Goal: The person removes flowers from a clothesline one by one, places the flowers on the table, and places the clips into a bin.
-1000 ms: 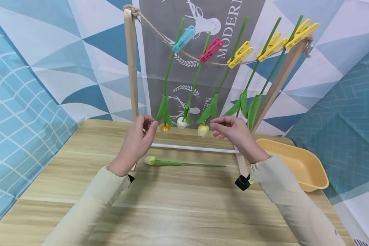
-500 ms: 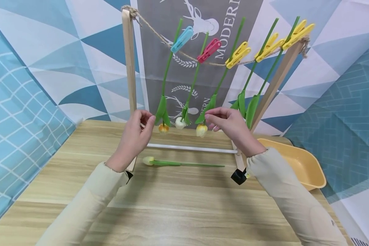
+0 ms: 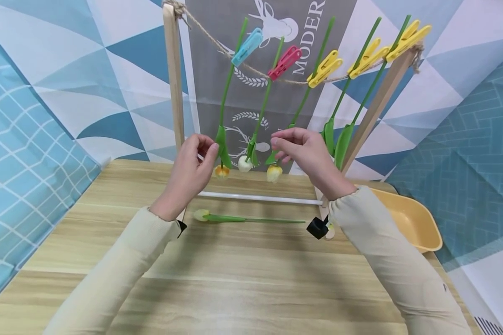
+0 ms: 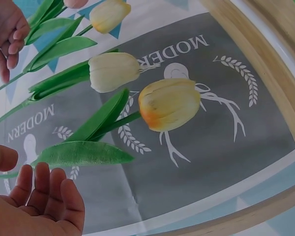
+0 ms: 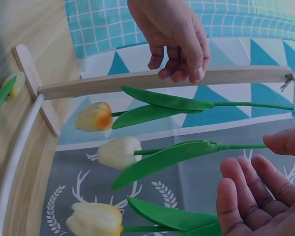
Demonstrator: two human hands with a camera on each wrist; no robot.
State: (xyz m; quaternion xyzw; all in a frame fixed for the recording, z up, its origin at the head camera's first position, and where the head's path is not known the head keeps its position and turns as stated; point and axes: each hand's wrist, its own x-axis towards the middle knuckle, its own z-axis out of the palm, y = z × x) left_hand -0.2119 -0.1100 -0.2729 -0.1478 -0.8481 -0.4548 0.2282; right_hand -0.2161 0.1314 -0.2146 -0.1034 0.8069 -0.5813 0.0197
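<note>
Fingers (image 4: 73,201) of left hand (image 3: 194,163) and right hand (image 3: 309,152) curl loosely, empty, near cream-and-orange, green-stemmed artificial tulips (image 5: 182,102) hanging bloom-down, long axes slanting up-right.

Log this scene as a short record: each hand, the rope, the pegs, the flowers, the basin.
left hand: grips nothing; beside the tulip under the blue peg
right hand: grips nothing; near the middle hanging tulip
rope: tied between two wooden posts
pegs: blue, red, three yellow
hanging tulips: five, upside down, one per peg
loose tulip: lying on the wooden table, bloom toward the left
basin: yellow, on the right, partly hidden by the right sleeve
</note>
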